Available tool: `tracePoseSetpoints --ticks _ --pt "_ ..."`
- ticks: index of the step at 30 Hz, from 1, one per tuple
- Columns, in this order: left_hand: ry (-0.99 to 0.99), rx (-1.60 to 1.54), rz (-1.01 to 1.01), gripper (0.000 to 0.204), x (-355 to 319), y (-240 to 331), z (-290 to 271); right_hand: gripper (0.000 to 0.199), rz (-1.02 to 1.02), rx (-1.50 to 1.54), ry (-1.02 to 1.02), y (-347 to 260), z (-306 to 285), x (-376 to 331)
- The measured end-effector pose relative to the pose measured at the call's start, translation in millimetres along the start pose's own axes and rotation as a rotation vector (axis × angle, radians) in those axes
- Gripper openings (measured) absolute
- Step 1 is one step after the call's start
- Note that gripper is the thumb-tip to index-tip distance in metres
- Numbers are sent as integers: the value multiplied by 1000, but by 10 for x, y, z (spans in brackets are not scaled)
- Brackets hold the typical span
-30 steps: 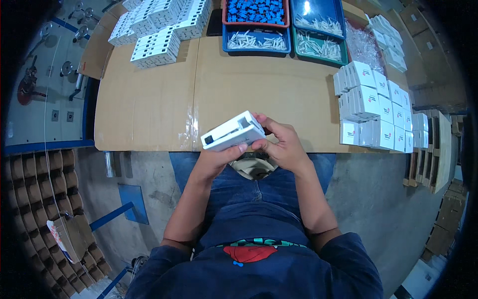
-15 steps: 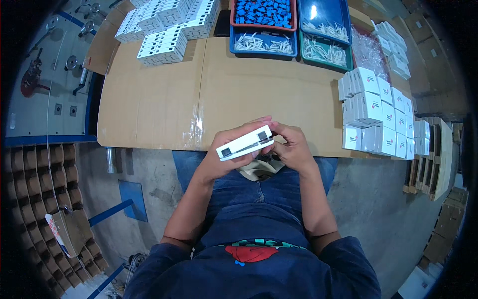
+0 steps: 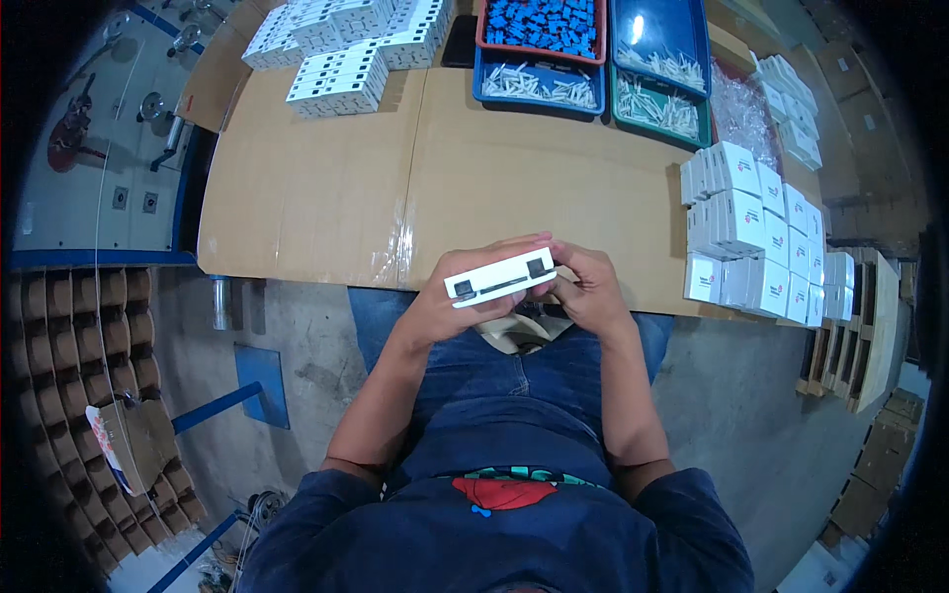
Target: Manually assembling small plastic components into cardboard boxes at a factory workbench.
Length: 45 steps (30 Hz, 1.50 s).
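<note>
Fingers [image 3: 514, 247] of the left hand [image 3: 450, 301] curl over the top and far edge of a white block [image 3: 499, 278], closed on it. The right hand [image 3: 591, 292] grips the block's right end, fingers bent around it, thumb side partly hidden. The block is long and flat, with two dark square openings on its near face and a dark slot between them. It sits above the person's lap, just off the near edge of the counter [image 3: 415, 188], tilted with its right end higher. Beneath the hands, a pale rounded object [image 3: 514, 331] lies on the lap; kind cannot be told.

Containers at the far edge of the counter:
- red tray [image 3: 542, 22], filled with small blue parts.
- blue tray [image 3: 539, 87], just in front of it, holding a loose layer of white pins.
- second blue tray [image 3: 660, 44], to the right, mostly bare, some white pins.
- green tray [image 3: 660, 109], holding white pins.

Far left: rows of white blocks [image 3: 341, 49], stacked. Right edge: small white boxes [image 3: 756, 237], packed side by side. A clear plastic bag [image 3: 741, 114] lies behind them.
</note>
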<state>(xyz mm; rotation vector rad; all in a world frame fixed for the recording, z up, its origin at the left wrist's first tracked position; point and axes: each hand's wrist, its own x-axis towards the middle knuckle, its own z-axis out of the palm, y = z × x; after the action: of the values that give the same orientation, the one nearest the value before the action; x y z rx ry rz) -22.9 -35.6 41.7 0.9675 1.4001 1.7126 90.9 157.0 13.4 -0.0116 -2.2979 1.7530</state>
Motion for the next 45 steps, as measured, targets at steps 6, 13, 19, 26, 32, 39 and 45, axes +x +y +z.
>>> tracePoseSetpoints --ticks 6,13,19,26,32,39,45 --pt "87 -155 -194 54 -93 -16 17 46 -34 -82 6 -51 -18 49" --pt "186 -105 -264 52 -50 -163 58 72 -9 119 267 -366 33 180" --pt "170 -69 -68 56 -23 -162 217 59 101 391 23 -238 80 155" --pt "271 18 106 60 -5 -55 221 45 5 370 109 -316 -28 169" --pt "338 37 107 50 14 10 266 43 -16 399 135 -373 -1 137" --pt "354 4 70 41 -9 54 289 38 -29 417 82 -447 -90 112" --pt "361 51 188 36 30 23 301 39 -70 459 100 -391 -84 93"
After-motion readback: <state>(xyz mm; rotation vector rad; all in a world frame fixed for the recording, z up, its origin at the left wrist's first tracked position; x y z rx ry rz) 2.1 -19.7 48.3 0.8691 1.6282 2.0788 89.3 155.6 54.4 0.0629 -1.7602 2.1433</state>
